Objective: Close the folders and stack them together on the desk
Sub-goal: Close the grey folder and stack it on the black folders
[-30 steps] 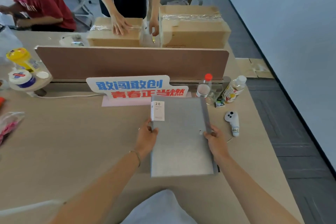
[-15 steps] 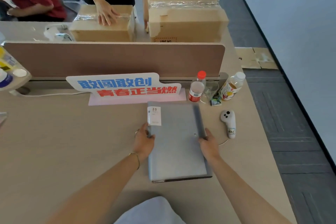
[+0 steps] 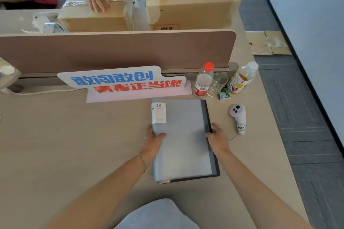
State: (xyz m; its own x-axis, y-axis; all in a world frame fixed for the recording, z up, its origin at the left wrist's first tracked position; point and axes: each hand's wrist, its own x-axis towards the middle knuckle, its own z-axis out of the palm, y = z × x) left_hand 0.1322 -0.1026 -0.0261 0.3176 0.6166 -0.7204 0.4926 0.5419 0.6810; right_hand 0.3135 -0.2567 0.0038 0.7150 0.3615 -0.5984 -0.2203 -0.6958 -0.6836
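Pale beige laminate is covering the desk (image 3: 78, 147), which is carrying everything here, with a brown divider panel (image 3: 115, 50) standing across its far side and a blue-and-red sign (image 3: 122, 82) leaning at the foot of that panel. Just in front of the sign, the grey folders (image 3: 183, 135) are lying flat and closed as one stack, the upper cover sitting slightly left of a darker edge that is showing along the right and near sides; how many are in the stack I cannot tell. They are looking like thin plastic display books: probably light, somewhat bendy, and smooth enough to be sliding over one another, so taking them by both long edges near the middle seems the sensible hold, squeezing inward to be squaring them up. A white label (image 3: 158, 113) is sitting at the far left corner.

The left hand (image 3: 153, 142) is wrapping the left long edge, thumb lying on top of the cover and fingers hidden beneath or beside it, so it is gripping the stack. The right hand (image 3: 216, 138) is pressing against the right edge with fingers curled at the dark border, closing on it too. Both forearms are reaching forward, converging on the stack. A white controller (image 3: 238, 118) is lying near, to the right, and two bottles (image 3: 203, 82) are standing beyond
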